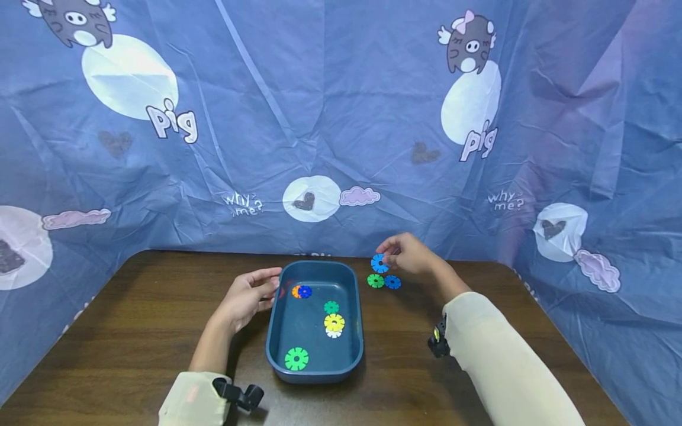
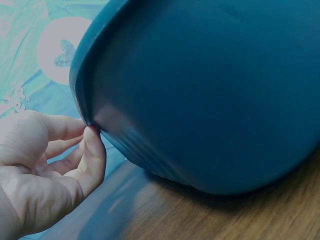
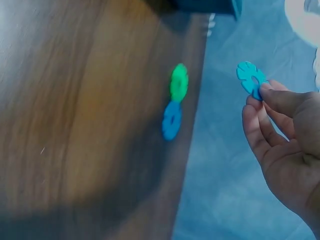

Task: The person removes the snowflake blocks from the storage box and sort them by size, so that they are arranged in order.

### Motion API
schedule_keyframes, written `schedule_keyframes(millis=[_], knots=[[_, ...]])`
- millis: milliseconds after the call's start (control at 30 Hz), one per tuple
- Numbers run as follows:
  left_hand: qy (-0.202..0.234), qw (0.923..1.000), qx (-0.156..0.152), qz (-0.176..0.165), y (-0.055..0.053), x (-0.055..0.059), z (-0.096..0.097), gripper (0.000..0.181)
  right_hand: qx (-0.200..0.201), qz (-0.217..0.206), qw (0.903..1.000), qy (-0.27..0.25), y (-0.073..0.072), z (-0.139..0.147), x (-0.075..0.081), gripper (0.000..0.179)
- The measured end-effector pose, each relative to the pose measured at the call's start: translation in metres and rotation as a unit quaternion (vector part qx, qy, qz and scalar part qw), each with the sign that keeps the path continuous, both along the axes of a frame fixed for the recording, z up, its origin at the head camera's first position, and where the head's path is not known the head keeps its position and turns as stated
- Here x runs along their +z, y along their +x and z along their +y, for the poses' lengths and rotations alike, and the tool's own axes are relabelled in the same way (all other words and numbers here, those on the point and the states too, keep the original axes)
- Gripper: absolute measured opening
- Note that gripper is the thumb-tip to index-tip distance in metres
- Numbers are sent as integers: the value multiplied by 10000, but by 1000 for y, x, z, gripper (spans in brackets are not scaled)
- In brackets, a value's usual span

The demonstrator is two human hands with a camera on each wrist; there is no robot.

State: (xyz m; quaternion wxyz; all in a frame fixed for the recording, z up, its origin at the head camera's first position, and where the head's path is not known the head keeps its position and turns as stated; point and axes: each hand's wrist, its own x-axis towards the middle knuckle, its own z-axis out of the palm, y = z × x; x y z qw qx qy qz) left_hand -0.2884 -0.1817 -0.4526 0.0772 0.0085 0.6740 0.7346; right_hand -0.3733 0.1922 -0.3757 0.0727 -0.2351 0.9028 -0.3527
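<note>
The right hand (image 1: 409,254) pinches a light blue flower disc (image 1: 375,264) between thumb and fingers, raised near the far edge of the worktop (image 1: 415,378), while a green disc (image 1: 370,281) and a darker blue disc (image 1: 388,283) lie touching near that edge. The left hand (image 1: 246,296) pinches the rim of the blue tray (image 1: 303,325) near the tray's far left corner. Midway between the worktop's left and right edges, the tray holds orange (image 1: 295,291), dark blue, yellow (image 1: 340,323), white and two green discs.
</note>
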Motion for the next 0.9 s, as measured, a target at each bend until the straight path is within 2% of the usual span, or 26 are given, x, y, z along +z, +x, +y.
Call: schedule_keyframes(millis=[200,433,633,900], knots=[[-65,10000,0,-4,0,1,0,43,-735,-86,9958,-539,-1,32,-19,19],[-3,10000,23,-41,-2,-1,0,43,-1140,-196,9904,-757,0,62,-43,20],[-32,9999,97,-92,-1,-1,-2,41,-1731,-240,9769,-1228,5,69,-65,19],[-12,9999,46,-92,-1,-1,-1,42,-2473,-149,9569,-1519,9,63,-85,16]])
